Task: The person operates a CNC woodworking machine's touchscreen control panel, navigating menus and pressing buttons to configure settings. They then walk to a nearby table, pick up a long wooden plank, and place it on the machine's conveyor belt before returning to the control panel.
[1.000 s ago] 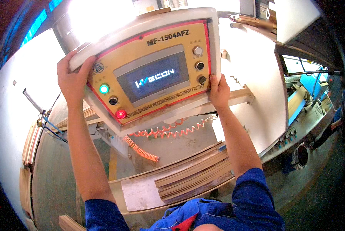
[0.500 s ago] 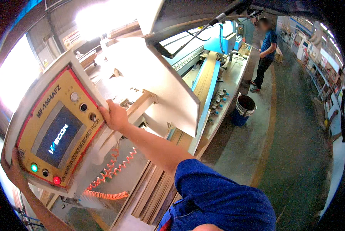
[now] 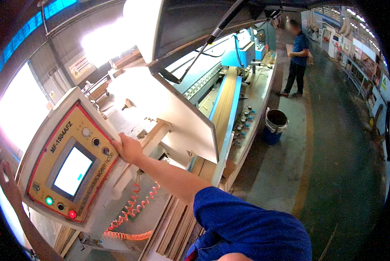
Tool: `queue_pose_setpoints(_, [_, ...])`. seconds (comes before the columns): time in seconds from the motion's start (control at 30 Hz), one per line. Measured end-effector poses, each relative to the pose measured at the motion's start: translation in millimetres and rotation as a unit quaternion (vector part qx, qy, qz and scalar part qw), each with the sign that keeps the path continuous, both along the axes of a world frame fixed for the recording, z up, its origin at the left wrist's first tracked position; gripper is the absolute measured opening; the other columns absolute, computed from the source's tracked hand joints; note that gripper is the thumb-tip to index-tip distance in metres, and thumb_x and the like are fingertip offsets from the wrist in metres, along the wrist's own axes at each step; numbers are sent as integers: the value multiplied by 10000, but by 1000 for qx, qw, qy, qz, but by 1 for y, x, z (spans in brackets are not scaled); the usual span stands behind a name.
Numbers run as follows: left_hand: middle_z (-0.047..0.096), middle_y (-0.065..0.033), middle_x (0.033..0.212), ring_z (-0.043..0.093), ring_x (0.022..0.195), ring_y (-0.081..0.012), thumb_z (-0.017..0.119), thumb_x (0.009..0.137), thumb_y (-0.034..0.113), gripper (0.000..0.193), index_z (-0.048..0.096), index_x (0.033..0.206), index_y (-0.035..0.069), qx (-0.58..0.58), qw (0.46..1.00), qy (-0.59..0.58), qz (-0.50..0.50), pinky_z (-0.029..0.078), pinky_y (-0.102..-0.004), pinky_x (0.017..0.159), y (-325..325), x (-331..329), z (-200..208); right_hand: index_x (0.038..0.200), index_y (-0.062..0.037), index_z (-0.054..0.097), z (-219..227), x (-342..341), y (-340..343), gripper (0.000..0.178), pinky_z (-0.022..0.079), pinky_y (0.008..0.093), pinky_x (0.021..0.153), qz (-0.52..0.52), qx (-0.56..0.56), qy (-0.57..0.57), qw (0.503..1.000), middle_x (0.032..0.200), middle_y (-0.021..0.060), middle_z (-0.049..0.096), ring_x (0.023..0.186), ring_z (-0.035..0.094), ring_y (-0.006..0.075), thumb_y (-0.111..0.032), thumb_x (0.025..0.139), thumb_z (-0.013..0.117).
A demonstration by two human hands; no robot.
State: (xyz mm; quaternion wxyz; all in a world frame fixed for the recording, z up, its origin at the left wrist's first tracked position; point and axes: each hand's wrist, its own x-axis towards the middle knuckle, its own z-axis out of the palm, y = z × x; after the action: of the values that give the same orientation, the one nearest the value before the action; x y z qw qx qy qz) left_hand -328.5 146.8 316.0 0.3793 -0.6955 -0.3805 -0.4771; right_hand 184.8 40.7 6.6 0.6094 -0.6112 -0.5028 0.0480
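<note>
A tilted control panel (image 3: 40, 152) with a gold face, red border, buttons and a lit screen (image 3: 73, 170) stands at the left. The screen is white with a small cyan block. My right hand (image 3: 129, 148) grips the panel's right edge beside a black knob, thumb towards the face. Off the panel's left edge is my left hand (image 3: 8, 179), with a gap between thumb and finger and nothing visible in it; the picture's rim bends it. A green light (image 3: 49, 200) and a red light (image 3: 72, 214) glow along the panel's lower edge.
Coiled orange air hoses (image 3: 132, 235) hang below the panel, near stacked wood strips (image 3: 175, 226). Behind, a long machine carries boards (image 3: 225, 102) along a blue-edged bed. A dark blue bucket (image 3: 275, 126) stands on the floor, and another person (image 3: 298, 56) stands beyond it.
The screen has gone from dark with a logo to white. My left hand has come away from the panel's left edge; the right keeps its grip. My view has shifted slightly.
</note>
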Motion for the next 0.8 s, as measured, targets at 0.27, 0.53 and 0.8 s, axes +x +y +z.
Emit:
queue_pose_setpoints(0.27, [638,-139,1006,626,946,-254,570,961,223,255,644,1099,22,-180,981,-32,-64,517,-388,824,29,34,-1,1300,24,550,-4,27,-17,615,505,546,875,-11,-17,-35,999,996,269,697,976,667,458,-517,1015,484])
queue_pose_setpoints(0.53, [661,-258,1242,655,1141,-363,406,1035,528,550,575,1409,162,-318,935,96,126,476,-461,1024,-6,85,-16,1256,14,578,17,-21,-60,419,497,436,854,-14,277,-171,945,986,156,682,882,647,321,-212,914,664])
queue_pose_setpoints(0.8, [566,-195,1415,603,1232,-340,281,1078,421,492,407,1539,307,-352,913,167,121,450,-490,1086,21,86,-19,1239,-113,624,28,-103,-56,283,535,480,609,128,164,-206,956,815,189,690,706,681,396,-181,966,592])
